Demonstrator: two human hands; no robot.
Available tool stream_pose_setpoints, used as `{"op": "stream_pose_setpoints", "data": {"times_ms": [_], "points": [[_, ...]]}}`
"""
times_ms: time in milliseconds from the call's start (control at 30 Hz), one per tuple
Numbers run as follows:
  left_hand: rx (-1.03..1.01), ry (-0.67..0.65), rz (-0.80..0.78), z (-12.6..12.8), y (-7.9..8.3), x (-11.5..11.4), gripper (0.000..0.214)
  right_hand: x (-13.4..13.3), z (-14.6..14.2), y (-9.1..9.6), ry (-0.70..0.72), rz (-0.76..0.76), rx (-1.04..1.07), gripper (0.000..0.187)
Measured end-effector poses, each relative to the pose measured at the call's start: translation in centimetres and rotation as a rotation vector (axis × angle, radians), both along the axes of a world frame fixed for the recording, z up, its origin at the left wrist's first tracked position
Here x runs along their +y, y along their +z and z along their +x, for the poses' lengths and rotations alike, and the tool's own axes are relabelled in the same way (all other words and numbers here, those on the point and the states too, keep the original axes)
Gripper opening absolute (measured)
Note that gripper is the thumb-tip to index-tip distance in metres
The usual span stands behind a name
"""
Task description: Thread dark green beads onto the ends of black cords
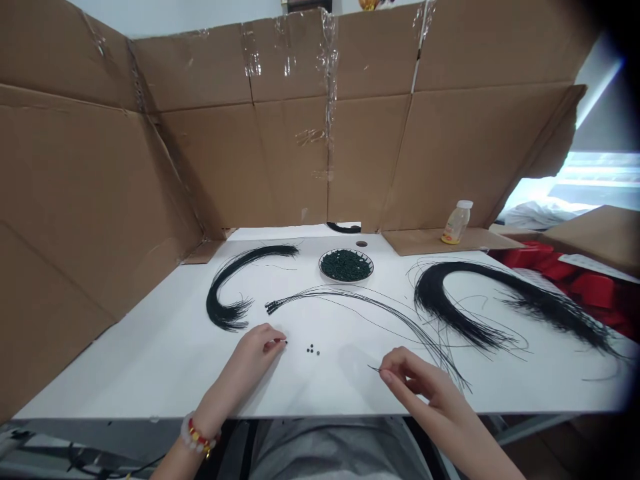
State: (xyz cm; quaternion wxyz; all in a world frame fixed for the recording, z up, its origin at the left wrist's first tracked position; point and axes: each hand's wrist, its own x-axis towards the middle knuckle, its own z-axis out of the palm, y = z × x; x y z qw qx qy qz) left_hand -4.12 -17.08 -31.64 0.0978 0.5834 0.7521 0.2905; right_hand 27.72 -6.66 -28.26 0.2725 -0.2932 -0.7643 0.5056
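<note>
My left hand (261,348) is closed in a pinch low over the white table, with a small dark bead (286,342) at its fingertips. Between the thumb and forefinger of my right hand (407,380) is a thin black cord (373,367), its short end pointing left toward the other hand. Several loose dark beads (311,349) lie on the table between my hands. Just beyond them stretches a bunch of thin black cords (360,295), with dark beads clustered at its left end (271,307).
A plate (346,281) heaped with dark green beads stands farther back. Thick bundles of black cord lie at left (216,300) and right (434,293). Cardboard walls (290,160) enclose the table's back and left. A small bottle (457,223) stands back right, near red items (555,263) in a box.
</note>
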Motion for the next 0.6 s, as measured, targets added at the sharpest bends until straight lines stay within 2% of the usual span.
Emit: {"op": "stream_pose_setpoints", "data": {"times_ms": [333, 600], "points": [[0.002, -0.024, 0.017, 0.2, -0.5, 0.0, 0.023, -0.2, -0.9, 0.5, 0.087, -0.027, -0.031, 0.03], [0.009, -0.015, 0.03, 0.6, -0.1, 0.1, 0.023, -0.5, -1.7, 0.2, 0.133, -0.081, 0.01, 0.029]]}}
